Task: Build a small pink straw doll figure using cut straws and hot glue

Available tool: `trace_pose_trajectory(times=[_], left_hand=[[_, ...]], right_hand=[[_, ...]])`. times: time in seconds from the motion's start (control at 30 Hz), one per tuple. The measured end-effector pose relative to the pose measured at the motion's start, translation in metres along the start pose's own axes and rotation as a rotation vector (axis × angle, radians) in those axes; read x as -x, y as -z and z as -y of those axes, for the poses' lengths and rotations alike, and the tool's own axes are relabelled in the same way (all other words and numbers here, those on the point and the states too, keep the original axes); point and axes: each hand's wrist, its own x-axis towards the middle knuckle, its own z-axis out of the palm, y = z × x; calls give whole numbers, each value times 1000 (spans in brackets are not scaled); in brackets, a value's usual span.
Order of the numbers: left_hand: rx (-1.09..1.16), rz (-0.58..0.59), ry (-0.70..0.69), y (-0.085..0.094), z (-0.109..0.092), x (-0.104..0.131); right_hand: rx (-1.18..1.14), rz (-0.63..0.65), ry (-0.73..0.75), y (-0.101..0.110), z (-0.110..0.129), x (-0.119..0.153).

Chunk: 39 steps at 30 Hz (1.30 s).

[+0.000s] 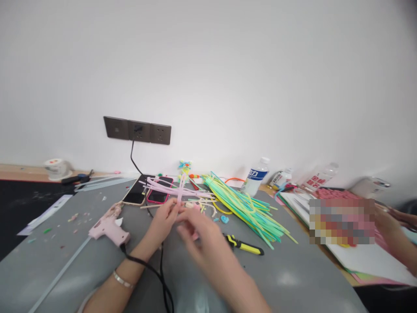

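Near the middle of the table, my left hand (164, 219) is closed, its thumb and fingertips pinching a pale pink pipe cleaner (181, 190) whose bent strands stand up above the fingers. My right hand (205, 237) is right beside it, slightly blurred, with its index finger by the left fingertips and its thumb apart from it. Behind the hands lies a bunch of pale pink pipe cleaners (159, 186), partly across a phone with a pink edge (158, 198). A large bundle of green and yellow pipe cleaners (241, 206) spreads to the right.
A pink glue gun (110, 228) lies left, its black cord passing under my left forearm. Yellow-and-black handled pliers or cutters (246, 247) lie right. A water bottle (256, 177) stands by the wall. At far right, another person's arm (395, 237) reaches over white paper (368, 263).
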Motion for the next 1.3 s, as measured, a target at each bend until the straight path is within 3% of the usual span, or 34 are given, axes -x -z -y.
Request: trace_pose_trajectory(times=[0.13,0.27,0.37,0.47,0.53,0.7,0.87,1.03,1.3], left_hand=[[-27,3,-34,0,-4,2],[-68,16,-28,0,-4,3],[-88,27,-24,-1,-2,2],[-99,31,-22,-2,-2,1],[-107,28,-29,-2,-3,1],[-135,18,-48,-1,-7,1],[-119,13,-47,0,-5,1],[-122,6,-50,0,-4,0],[-93,7,-50,0,-7,0]], right_hand=[[101,-164,-260,49,-59,30],[133,-262,-417,75,-110,65],[136,-225,-450,81,-134,71],[281,-71,-437,76,-148,53],[488,58,-409,70,-154,33],[616,130,-385,63,-158,-8],[577,141,-302,87,-154,-36],[485,-22,-279,116,-149,-65],[303,-321,-278,125,-132,-81]])
